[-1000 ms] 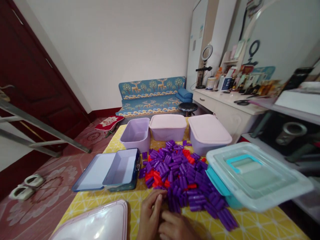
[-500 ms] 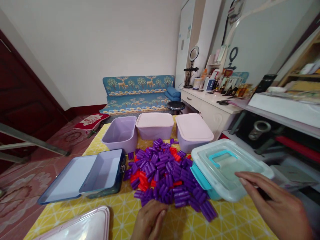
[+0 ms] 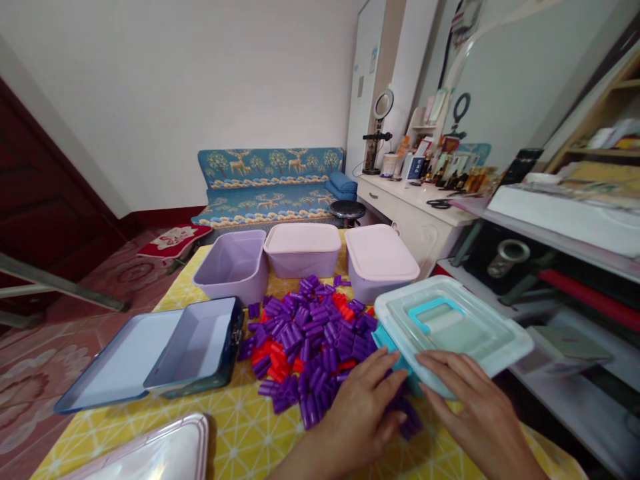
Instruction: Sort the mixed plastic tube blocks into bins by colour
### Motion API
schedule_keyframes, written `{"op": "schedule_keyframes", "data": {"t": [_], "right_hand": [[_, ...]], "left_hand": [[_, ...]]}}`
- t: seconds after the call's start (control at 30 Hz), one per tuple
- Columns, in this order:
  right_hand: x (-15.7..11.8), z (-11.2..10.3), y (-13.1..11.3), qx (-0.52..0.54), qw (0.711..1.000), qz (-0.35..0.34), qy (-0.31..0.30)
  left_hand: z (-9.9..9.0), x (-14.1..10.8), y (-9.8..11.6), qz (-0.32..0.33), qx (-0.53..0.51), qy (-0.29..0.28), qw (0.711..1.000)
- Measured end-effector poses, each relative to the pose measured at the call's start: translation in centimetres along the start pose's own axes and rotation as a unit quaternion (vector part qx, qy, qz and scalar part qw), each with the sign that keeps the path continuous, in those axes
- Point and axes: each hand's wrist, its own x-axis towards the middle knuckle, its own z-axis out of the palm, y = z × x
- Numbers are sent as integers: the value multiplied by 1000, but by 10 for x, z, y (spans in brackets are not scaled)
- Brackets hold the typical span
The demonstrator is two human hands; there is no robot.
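A clear plastic box [image 3: 480,330] with a turquoise carry handle [image 3: 425,317] and a turquoise side latch [image 3: 384,340] stands at the right of the table, its lid on. My left hand [image 3: 357,407] reaches over the near edge of the purple pieces, its outstretched fingertips at the latch. The fingers of my right hand [image 3: 473,407] lie extended on the near edge of the lid. Neither hand has anything lifted. A heap of small purple ribbed plastic pieces [image 3: 320,327] mixed with red pieces [image 3: 275,360] spreads over the middle, partly hidden by my left hand.
An uncovered lilac bin [image 3: 233,267] and two lidded lilac bins [image 3: 303,250] [image 3: 380,257] line the back of the yellow tablecloth [image 3: 240,427]. At left lies an opened blue case [image 3: 195,347], with a pale pink lid [image 3: 150,453] nearer. Shelves [image 3: 555,320] stand right.
My left hand has moved right and forward from the heap's near edge to the box latch. My right hand has shifted left onto the lid's near edge. The view has turned slightly right.
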Motion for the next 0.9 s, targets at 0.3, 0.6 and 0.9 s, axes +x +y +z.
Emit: {"op": "schedule_keyframes", "data": {"t": [0.3,0.6,0.9], "right_hand": [[-6,-3,9,57,997,-16,41],[2,-13,13,87,996,-21,16],[21,-40,106,-14,988,149,35]], "left_hand": [[10,5,1,-12,44,-24,999],[12,4,2,-6,40,-18,999],[11,15,6,-62,-71,38,995]]}}
